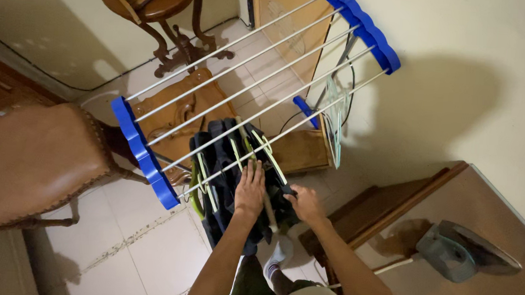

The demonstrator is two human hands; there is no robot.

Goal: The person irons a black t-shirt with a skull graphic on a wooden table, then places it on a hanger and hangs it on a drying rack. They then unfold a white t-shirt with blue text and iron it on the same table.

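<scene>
Left hand (pixel 250 190) flat, right hand (pixel 303 204) gripping dark limp garments on pale-green plastic hangers (pixel 236 164), six o'clock of blue-ended wire drying rack (pixel 145 155); light, floppy—best taken by hooks.

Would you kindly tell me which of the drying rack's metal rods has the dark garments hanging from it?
The rod nearest the person, the outermost of the five. The dark garments on green hangers hang from it, by both hands; the other four rods are bare.

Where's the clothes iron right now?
In the head view the clothes iron lies at the lower right on the wooden table, right of the right hand and the drying rack.
</scene>
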